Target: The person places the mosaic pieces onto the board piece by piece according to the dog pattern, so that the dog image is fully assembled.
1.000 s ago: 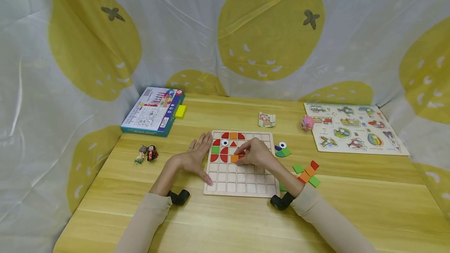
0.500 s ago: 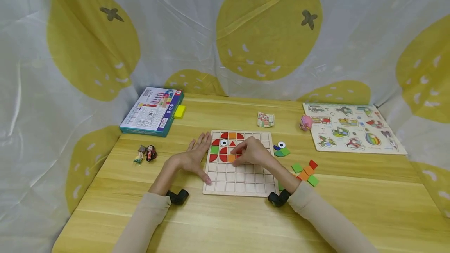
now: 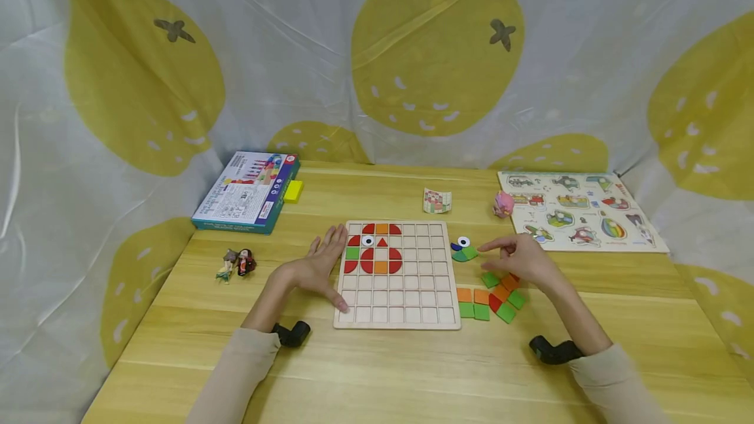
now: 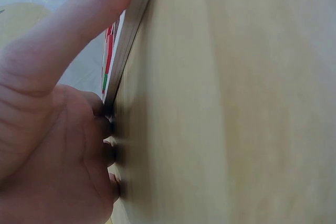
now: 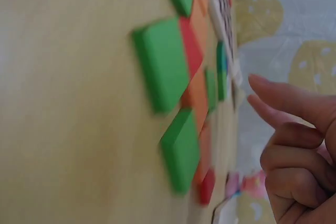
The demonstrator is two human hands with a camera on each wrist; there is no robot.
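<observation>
A wooden grid board lies mid-table with red, orange and green tiles and a round eye tile set in its upper left cells. My left hand is spread flat along the board's left side, its thumb on the lower left corner. In the left wrist view, the thumb presses over the board's edge. My right hand hovers right of the board with thumb and index finger apart and nothing between them, other fingers curled. Its index fingertip points at a small cluster of blue and green tiles with another eye tile.
Orange, green and red tiles lie beside the board's lower right. Behind stand a pattern card, a pink figurine and a picture puzzle board. A boxed game, a yellow block and two small dolls are left.
My right hand has left the orange tile in the board's grid and moved right, over the loose tiles. The left hand keeps its place on the board.
</observation>
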